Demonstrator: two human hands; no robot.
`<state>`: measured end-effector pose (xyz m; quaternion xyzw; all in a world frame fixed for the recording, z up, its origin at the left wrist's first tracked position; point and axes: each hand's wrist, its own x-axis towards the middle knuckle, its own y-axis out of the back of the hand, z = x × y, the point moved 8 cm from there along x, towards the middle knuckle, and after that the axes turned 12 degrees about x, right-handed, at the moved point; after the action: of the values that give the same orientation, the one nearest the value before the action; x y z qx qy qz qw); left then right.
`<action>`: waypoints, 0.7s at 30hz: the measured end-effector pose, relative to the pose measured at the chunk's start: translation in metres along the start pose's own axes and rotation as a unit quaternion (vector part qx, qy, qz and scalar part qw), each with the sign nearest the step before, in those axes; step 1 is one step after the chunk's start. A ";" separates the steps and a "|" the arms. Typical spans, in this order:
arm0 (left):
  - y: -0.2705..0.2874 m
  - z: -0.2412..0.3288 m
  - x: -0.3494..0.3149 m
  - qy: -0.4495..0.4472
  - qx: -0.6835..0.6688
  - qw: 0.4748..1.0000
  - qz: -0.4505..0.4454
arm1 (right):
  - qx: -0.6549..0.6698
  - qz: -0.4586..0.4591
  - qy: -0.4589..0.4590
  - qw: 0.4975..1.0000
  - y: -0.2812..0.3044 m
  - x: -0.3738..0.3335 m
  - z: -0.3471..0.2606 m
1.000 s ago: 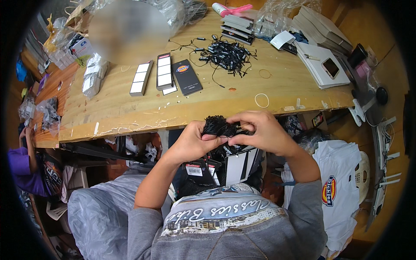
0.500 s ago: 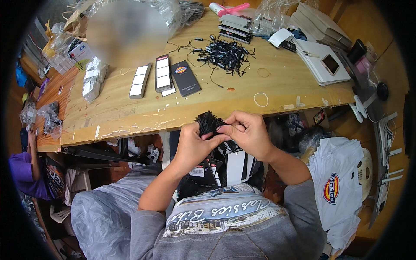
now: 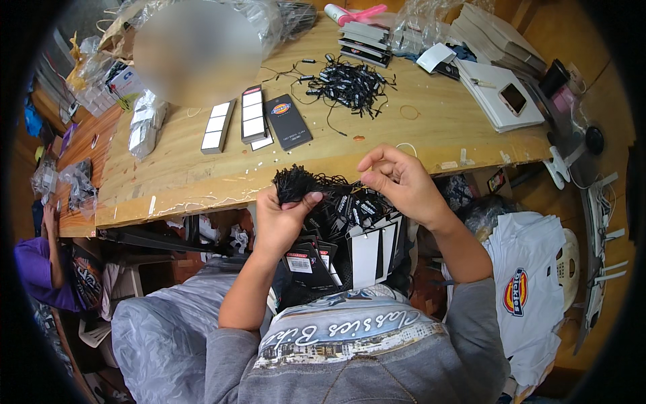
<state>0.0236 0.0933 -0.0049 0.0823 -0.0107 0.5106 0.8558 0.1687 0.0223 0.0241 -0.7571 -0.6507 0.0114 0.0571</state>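
Observation:
My left hand (image 3: 279, 219) is wrapped round a thick bundle of black tag strings (image 3: 295, 183), their ends bunched above the thumb. From it the strings run right and hang down to small black plastic tag seals (image 3: 359, 210). My right hand (image 3: 402, 183) is a short way to the right, thumb and forefinger pinched at the end of a thin black strand stretched from the bundle. Below both hands, on my lap, lie black hang tags (image 3: 306, 264) and white tag cards (image 3: 367, 259), fanned out and attached to the hanging strings as far as I can see.
On the wooden table (image 3: 182, 178) lie a tangled heap of black strings (image 3: 350, 84), stacks of white-labelled tags (image 3: 218, 126), a black hang tag (image 3: 288, 122) and a phone (image 3: 513, 99). White shirts (image 3: 521, 283) are piled at right. Another person's purple sleeve (image 3: 37, 269) shows at left.
My hands have moved apart: the left went slightly left with the bundle, the right up and to the right with a strand. More of the hanging seals and tags now shows between them.

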 end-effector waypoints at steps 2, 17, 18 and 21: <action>-0.001 -0.007 0.001 0.042 -0.072 0.997 0.003 | -0.011 -0.015 -0.011 1.000 0.000 -0.001 0.001; -0.002 -0.005 0.003 0.089 -0.162 0.983 -0.010 | -0.361 -0.019 0.134 0.923 -0.007 -0.009 -0.030; -0.003 -0.004 0.002 0.093 -0.162 0.982 -0.009 | -0.340 0.006 0.110 0.934 -0.004 -0.006 -0.027; -0.003 -0.007 0.002 0.102 -0.152 0.983 0.002 | -0.361 -0.023 0.015 0.932 -0.006 0.001 -0.015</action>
<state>0.0269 0.0949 -0.0123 -0.1019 -0.0008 0.5101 0.8540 0.1644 0.0236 0.0392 -0.7117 -0.6271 -0.2371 -0.2100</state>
